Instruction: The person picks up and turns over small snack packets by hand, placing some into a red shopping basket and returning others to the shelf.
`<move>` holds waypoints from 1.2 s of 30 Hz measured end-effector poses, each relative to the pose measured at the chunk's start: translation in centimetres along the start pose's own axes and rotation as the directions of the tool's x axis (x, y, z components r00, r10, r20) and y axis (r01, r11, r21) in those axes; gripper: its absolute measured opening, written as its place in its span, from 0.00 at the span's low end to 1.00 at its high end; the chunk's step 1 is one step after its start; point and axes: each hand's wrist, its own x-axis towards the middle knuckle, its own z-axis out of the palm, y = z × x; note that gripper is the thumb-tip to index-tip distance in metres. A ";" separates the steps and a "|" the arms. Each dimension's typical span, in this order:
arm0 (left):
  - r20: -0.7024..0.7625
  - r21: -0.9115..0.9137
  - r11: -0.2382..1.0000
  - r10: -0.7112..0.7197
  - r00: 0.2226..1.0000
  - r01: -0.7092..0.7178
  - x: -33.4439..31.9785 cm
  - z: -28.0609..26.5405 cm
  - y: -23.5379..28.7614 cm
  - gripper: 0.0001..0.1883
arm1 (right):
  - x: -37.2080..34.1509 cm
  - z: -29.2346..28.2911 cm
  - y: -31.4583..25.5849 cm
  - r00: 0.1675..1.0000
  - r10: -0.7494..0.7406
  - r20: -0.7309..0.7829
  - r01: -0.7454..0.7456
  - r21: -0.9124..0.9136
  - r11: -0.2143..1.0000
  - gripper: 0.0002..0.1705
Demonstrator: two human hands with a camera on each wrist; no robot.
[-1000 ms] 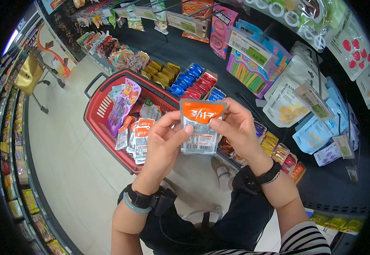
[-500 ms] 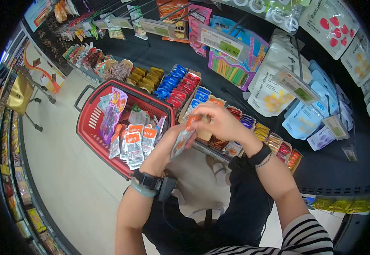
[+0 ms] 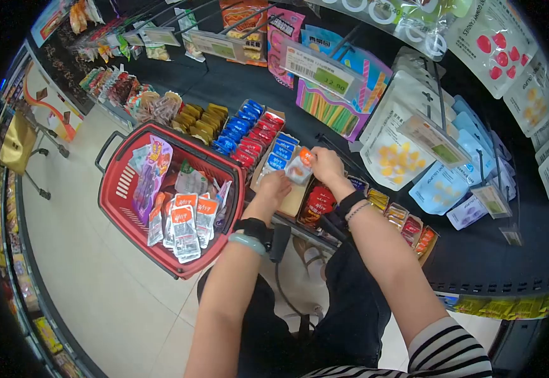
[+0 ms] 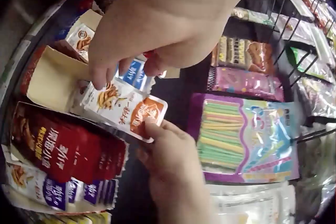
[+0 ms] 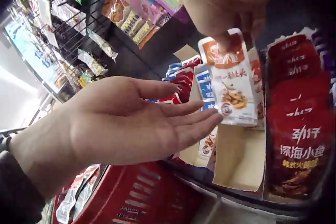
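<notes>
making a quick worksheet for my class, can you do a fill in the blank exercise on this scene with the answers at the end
The right hand pinches the packet by its ____-coloured end.
In the head view, the basket lies to the ____ of the packet.
The long pack inside the basket is mostly ____ in colour.

Missing words: orange; left; purple.
</notes>
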 end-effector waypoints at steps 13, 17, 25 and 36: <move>-0.051 -0.071 0.995 -0.076 0.996 0.072 7.4 -1.3 -7.0 0.07 | 1.7 3.3 0.4 0.997 0.014 0.077 0.006 -0.256 0.967 0.09; -0.159 -0.021 0.995 -0.097 0.982 0.095 6.4 0.0 -6.1 0.06 | 2.1 3.8 0.7 0.995 0.035 0.095 -0.012 -0.234 0.972 0.08; -0.022 0.012 0.996 0.086 0.996 -0.085 11.8 -0.2 -10.1 0.11 | 2.4 2.5 0.5 0.995 0.051 -0.084 -0.066 -0.193 0.979 0.18; -0.103 0.256 0.946 0.232 0.967 -0.200 5.6 0.5 -5.8 0.14 | 2.9 2.6 -5.0 0.968 -0.141 -0.208 0.196 0.276 0.941 0.10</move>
